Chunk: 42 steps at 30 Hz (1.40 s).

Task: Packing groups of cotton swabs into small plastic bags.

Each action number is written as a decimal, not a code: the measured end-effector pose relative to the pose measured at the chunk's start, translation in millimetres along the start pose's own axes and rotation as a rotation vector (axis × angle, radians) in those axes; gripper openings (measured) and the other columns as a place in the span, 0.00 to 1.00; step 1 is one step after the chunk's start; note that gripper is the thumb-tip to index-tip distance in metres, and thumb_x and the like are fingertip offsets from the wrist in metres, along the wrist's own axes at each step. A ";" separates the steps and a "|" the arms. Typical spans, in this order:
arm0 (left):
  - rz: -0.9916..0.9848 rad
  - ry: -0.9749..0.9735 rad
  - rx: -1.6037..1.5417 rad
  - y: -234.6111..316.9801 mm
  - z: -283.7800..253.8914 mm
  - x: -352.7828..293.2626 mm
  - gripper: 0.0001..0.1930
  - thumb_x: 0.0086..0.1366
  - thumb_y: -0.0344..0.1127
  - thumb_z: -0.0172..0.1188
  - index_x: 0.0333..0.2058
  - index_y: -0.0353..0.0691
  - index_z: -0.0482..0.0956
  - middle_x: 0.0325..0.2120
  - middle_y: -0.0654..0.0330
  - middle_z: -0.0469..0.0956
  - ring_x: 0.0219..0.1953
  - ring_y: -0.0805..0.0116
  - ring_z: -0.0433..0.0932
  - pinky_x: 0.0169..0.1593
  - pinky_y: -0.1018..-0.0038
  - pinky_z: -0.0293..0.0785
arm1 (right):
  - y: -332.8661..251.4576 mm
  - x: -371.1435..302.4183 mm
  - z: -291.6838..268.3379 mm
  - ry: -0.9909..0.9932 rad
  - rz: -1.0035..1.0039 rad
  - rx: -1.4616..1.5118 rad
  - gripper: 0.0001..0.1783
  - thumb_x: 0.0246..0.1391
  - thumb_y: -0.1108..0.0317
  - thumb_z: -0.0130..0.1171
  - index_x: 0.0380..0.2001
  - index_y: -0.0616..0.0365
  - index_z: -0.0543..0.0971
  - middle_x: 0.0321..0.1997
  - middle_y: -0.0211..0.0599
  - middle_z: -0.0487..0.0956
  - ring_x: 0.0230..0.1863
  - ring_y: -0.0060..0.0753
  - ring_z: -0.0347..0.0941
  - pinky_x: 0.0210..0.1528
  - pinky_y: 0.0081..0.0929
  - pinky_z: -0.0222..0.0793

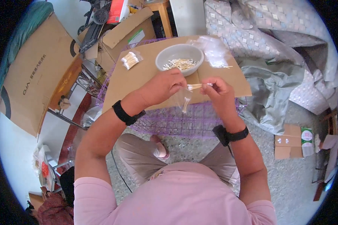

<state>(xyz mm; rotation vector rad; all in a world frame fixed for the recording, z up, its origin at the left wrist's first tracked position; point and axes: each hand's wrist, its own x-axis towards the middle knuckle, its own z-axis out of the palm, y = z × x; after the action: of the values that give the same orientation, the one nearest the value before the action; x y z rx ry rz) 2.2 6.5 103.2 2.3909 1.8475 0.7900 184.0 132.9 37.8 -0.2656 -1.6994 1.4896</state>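
Note:
Between my two hands, over the near edge of the cardboard sheet [146, 86], a small clear plastic bag [183, 98] hangs from my left hand [169, 83], pinched at its top. One or a few cotton swabs show inside its lower part. My right hand [218, 90] is closed on a few cotton swabs [197, 86], lying level with their tips at the bag's mouth. Just beyond my hands stands a grey bowl [162, 56] with a heap of loose cotton swabs [181, 63] in it.
A filled bag of swabs [131, 60] lies left of the bowl. Clear empty bags [215, 52] are piled at its right, near a stray swab [224, 66]. Purple wire mesh [172, 122] supports the cardboard. Cartons [124, 33] stand behind left; draped cloth [276, 80] hangs at right.

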 end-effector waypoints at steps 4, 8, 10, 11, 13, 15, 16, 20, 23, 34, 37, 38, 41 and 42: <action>0.018 0.020 -0.021 4.4 -0.6 1.9 0.04 0.56 0.25 0.57 0.32 0.37 0.75 0.30 0.55 0.70 0.32 0.55 0.74 0.38 0.66 0.72 | -4.0 -0.1 -6.2 -0.030 -0.115 -0.130 0.04 0.53 0.77 0.59 0.33 0.61 0.78 0.29 0.31 0.76 0.31 0.21 0.75 0.32 0.20 0.70; -0.210 -0.108 -0.158 13.5 -6.6 5.5 0.04 0.58 0.26 0.56 0.34 0.37 0.75 0.30 0.54 0.73 0.33 0.56 0.76 0.39 0.66 0.73 | -13.4 1.2 -12.6 -0.063 -0.229 -0.384 0.06 0.49 0.77 0.61 0.32 0.60 0.78 0.29 0.37 0.77 0.32 0.31 0.76 0.33 0.26 0.71; -0.093 -0.088 -0.100 9.4 -6.3 4.5 0.04 0.60 0.27 0.55 0.34 0.36 0.74 0.30 0.54 0.75 0.31 0.57 0.77 0.38 0.66 0.73 | -21.7 1.7 -11.9 -0.102 -0.371 -0.487 0.06 0.47 0.76 0.61 0.31 0.59 0.77 0.31 0.41 0.77 0.34 0.41 0.76 0.35 0.31 0.72; -0.092 -0.087 -0.102 9.2 -6.4 5.0 0.04 0.60 0.27 0.55 0.34 0.36 0.74 0.30 0.54 0.75 0.31 0.57 0.77 0.38 0.66 0.73 | -25.2 2.2 -12.9 -0.103 -0.371 -0.489 0.06 0.47 0.76 0.61 0.31 0.59 0.77 0.31 0.41 0.77 0.34 0.41 0.76 0.35 0.31 0.72; -0.140 -0.138 -0.139 9.2 -6.4 5.8 0.05 0.61 0.27 0.55 0.35 0.35 0.73 0.31 0.53 0.77 0.34 0.57 0.77 0.41 0.67 0.73 | -31.9 3.0 -15.0 -0.149 -0.431 -0.565 0.05 0.49 0.74 0.60 0.31 0.58 0.77 0.32 0.41 0.78 0.35 0.45 0.75 0.37 0.34 0.72; -0.117 -0.147 -0.126 4.6 -3.9 4.9 0.05 0.61 0.28 0.54 0.36 0.35 0.73 0.33 0.53 0.77 0.36 0.56 0.77 0.42 0.67 0.73 | -38.7 3.1 -14.6 -0.157 -0.466 -0.573 0.04 0.49 0.74 0.60 0.31 0.58 0.77 0.32 0.40 0.78 0.35 0.45 0.75 0.37 0.35 0.72; -0.092 -0.158 -0.113 3.0 -3.0 4.4 0.05 0.62 0.28 0.54 0.37 0.35 0.73 0.34 0.52 0.77 0.38 0.56 0.77 0.43 0.67 0.72 | -41.0 3.0 -14.3 -0.164 -0.502 -0.581 0.04 0.50 0.74 0.59 0.31 0.59 0.77 0.32 0.40 0.78 0.36 0.44 0.75 0.37 0.35 0.72; -0.120 -0.196 -0.126 10.4 -3.3 9.6 0.05 0.62 0.28 0.53 0.37 0.35 0.72 0.36 0.52 0.78 0.40 0.54 0.77 0.45 0.66 0.72 | -43.2 8.1 -19.5 -0.237 -0.493 -0.621 0.05 0.50 0.74 0.59 0.33 0.58 0.76 0.32 0.41 0.77 0.36 0.45 0.75 0.37 0.35 0.71; -0.029 -0.173 -0.089 13.3 -3.7 12.3 0.05 0.62 0.29 0.53 0.36 0.36 0.72 0.36 0.51 0.77 0.40 0.52 0.77 0.45 0.64 0.72 | -39.9 14.5 -21.1 -0.283 -0.336 -0.593 0.05 0.50 0.74 0.59 0.33 0.58 0.77 0.31 0.43 0.78 0.35 0.45 0.76 0.36 0.33 0.71; 0.086 -0.002 -0.010 17.9 -7.8 14.0 0.04 0.60 0.29 0.55 0.33 0.38 0.71 0.32 0.54 0.74 0.39 0.51 0.74 0.42 0.63 0.71 | -47.7 32.7 -11.6 -0.407 -0.201 -0.493 0.06 0.49 0.74 0.59 0.32 0.60 0.77 0.30 0.44 0.79 0.32 0.42 0.77 0.36 0.31 0.70; 0.066 0.025 -0.009 20.4 -10.0 12.8 0.04 0.59 0.29 0.56 0.32 0.38 0.71 0.31 0.55 0.73 0.38 0.52 0.74 0.41 0.64 0.71 | -45.9 32.9 -7.0 -0.408 -0.212 -0.526 0.03 0.51 0.77 0.59 0.31 0.63 0.77 0.27 0.31 0.76 0.30 0.18 0.68 0.34 0.20 0.66; 0.063 0.031 -0.008 19.1 -11.1 11.3 0.04 0.59 0.29 0.56 0.32 0.38 0.71 0.31 0.55 0.73 0.38 0.52 0.74 0.41 0.64 0.71 | -47.0 33.4 -4.2 -0.414 -0.215 -0.527 0.03 0.51 0.77 0.59 0.31 0.63 0.77 0.27 0.31 0.76 0.30 0.18 0.68 0.34 0.20 0.66; 0.065 0.059 0.006 17.5 -16.9 7.4 0.04 0.59 0.30 0.57 0.32 0.38 0.72 0.31 0.55 0.73 0.37 0.52 0.74 0.41 0.64 0.71 | -50.3 35.2 3.8 -0.423 -0.168 -0.439 0.05 0.50 0.73 0.59 0.32 0.61 0.76 0.29 0.41 0.79 0.30 0.32 0.75 0.34 0.27 0.69; 0.063 0.053 0.005 20.5 -21.6 7.2 0.04 0.59 0.30 0.57 0.32 0.38 0.72 0.30 0.55 0.73 0.37 0.52 0.74 0.41 0.64 0.71 | -49.8 35.8 5.8 -0.422 -0.122 -0.395 0.06 0.50 0.73 0.59 0.32 0.61 0.76 0.29 0.39 0.79 0.30 0.29 0.75 0.34 0.26 0.69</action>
<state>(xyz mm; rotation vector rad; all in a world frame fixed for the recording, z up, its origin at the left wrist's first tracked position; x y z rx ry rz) 13.3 0.8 131.1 2.4665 1.8025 0.8635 175.2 138.3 98.6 -0.0504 -2.3053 1.1636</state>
